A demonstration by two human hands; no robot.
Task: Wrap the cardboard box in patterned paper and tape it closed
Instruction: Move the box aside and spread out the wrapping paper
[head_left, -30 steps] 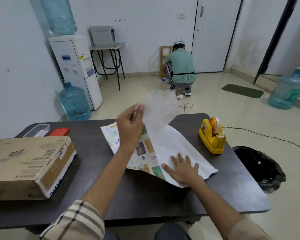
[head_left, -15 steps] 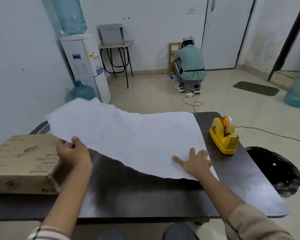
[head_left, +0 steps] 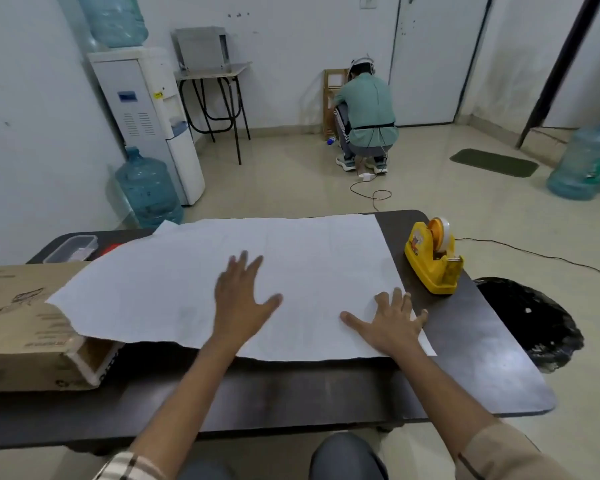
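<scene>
The left hand (head_left: pixel 243 303) and right hand (head_left: pixel 392 323) are pressed flat, fingers spread and nothing gripped, on the patterned paper (head_left: pixel 309 258), white side up, and the cardboard box (head_left: pixel 18 327) is found leftward of the left hand, the nearer one, its end overlapped by that paper.

One paper sheet (head_left: pixel 291 271), one cardboard box (head_left: pixel 25 323) and one yellow tape dispenser (head_left: pixel 430 261) counted on one dark table (head_left: pixel 482 358). One clear tub (head_left: pixel 71 247) noted at far corner. Two hands seen: left hand (head_left: pixel 239 303), right hand (head_left: pixel 392 327). One water cooler (head_left: pixel 142 109) counted. Three water jugs counted: first jug (head_left: pixel 113 19) atop cooler, second jug (head_left: pixel 148 192) on floor beside it, third jug (head_left: pixel 586 161) at far right. One small desk (head_left: pixel 215 69), one green mat (head_left: pixel 494 162), one black bag (head_left: pixel 527 320), one crouching person (head_left: pixel 364 109) seen.
</scene>
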